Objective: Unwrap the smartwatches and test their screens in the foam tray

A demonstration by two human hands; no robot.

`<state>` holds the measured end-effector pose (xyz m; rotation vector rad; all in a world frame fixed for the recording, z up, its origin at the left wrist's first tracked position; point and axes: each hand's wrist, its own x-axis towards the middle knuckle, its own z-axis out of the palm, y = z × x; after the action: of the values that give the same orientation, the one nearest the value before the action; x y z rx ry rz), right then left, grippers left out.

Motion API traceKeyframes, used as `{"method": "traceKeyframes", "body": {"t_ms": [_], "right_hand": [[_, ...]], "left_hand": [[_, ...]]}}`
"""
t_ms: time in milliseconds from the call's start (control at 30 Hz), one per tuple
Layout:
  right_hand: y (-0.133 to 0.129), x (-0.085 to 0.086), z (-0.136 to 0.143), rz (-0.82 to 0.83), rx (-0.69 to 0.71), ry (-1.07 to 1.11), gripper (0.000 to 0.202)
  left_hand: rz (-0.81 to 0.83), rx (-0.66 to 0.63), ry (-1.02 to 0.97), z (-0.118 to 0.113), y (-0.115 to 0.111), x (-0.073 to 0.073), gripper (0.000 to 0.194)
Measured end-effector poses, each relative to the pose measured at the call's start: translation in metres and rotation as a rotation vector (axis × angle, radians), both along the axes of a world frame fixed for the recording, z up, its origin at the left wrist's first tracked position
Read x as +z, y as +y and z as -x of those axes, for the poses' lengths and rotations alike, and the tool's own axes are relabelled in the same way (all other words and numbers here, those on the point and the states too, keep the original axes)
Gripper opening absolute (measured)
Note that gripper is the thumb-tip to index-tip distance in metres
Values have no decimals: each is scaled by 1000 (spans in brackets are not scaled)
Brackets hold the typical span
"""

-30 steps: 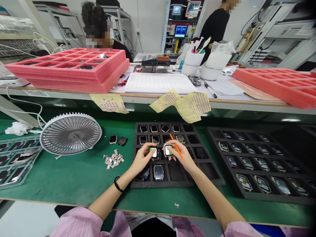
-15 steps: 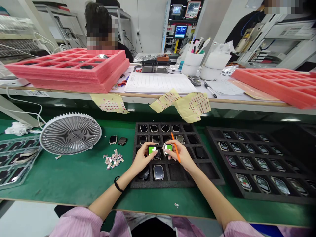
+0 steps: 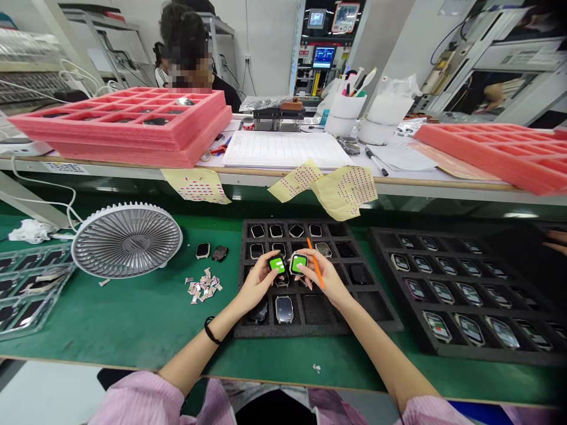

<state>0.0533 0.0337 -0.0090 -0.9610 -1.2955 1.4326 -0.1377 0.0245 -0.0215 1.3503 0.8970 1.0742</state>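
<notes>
My left hand (image 3: 257,283) is closed on a watch (image 3: 277,265) with a lit green screen, thumb at the screen's lower edge. Beside it, my right hand (image 3: 325,274) grips a second watch (image 3: 299,264), also showing green, and an orange stick (image 3: 316,263) slants through its fingers. The two watches are close together above a black foam tray (image 3: 316,329), whose compartments hold several dark-screened watches. One silver-framed watch (image 3: 284,309) lies in the front row of that tray, below my left hand.
Left are a round grey fan (image 3: 128,239), small stickers (image 3: 204,287), two watch bodies (image 3: 211,252) and a clear tray (image 3: 35,289). A second foam tray (image 3: 491,348) of watches is right, with another person's hand (image 3: 556,241) beyond. Pink trays (image 3: 190,141) rest on the shelf.
Both watches have tilted and moved slightly, the right one leftward, the left one rightward. Another person's hand has appeared at the right edge. The person behind the shelf has shifted.
</notes>
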Motion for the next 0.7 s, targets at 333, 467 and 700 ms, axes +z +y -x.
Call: {"method": "traceKeyframes", "body": {"t_ms": [333,467,700], "right_hand": [[1,2,0,21,-62,-20,42],[2,3,0,50,-131,-33,37],[-1,4,-2,64,-159,-27,28]], "left_hand": [[-31,-2,2,0,1,-6,48],[-16,44,62,1,1,-3,36],[-16,81,135,1,-1,8,34]]}}
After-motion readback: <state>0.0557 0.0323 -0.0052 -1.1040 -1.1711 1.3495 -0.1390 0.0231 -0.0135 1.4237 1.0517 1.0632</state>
